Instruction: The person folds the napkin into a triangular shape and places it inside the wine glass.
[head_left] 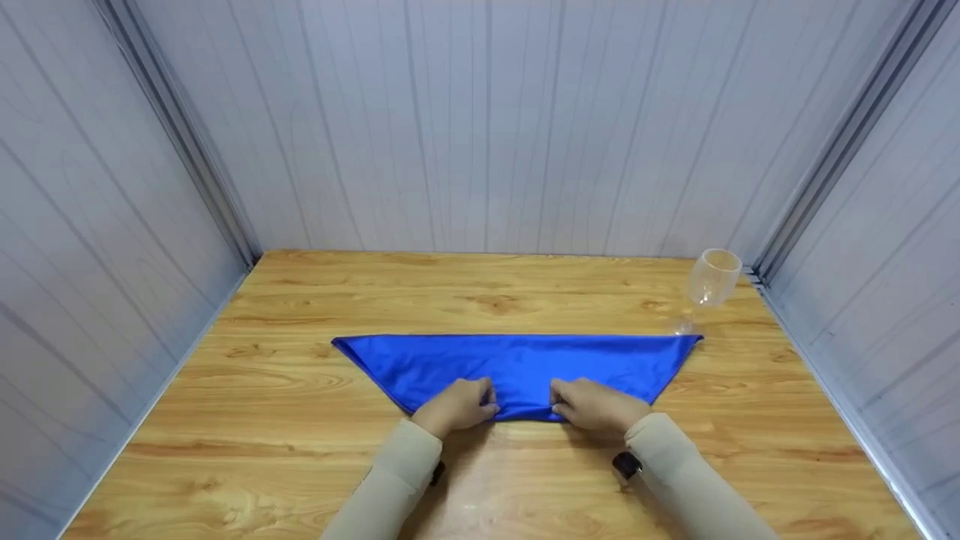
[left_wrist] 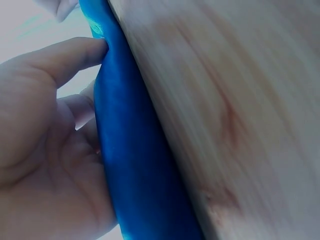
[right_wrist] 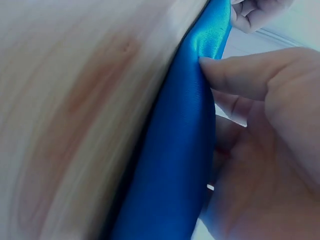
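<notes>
A blue cloth (head_left: 517, 367) lies folded on the wooden table, its long straight edge at the far side and its short edge near the person. My left hand (head_left: 459, 405) pinches that near edge left of its middle. On the right of the middle, my right hand (head_left: 596, 405) pinches the same edge. In the left wrist view the left thumb (left_wrist: 80, 57) presses on the rolled-looking blue border, with the other fingers behind it. The right wrist view has the right thumb (right_wrist: 235, 72) on the cloth likewise, its fingertips hidden behind the fabric.
A clear stemmed glass (head_left: 714, 279) stands at the table's back right, its foot close to the cloth's far right corner. Pale panel walls (head_left: 480, 127) enclose the wooden table (head_left: 247, 420) at the back and both sides.
</notes>
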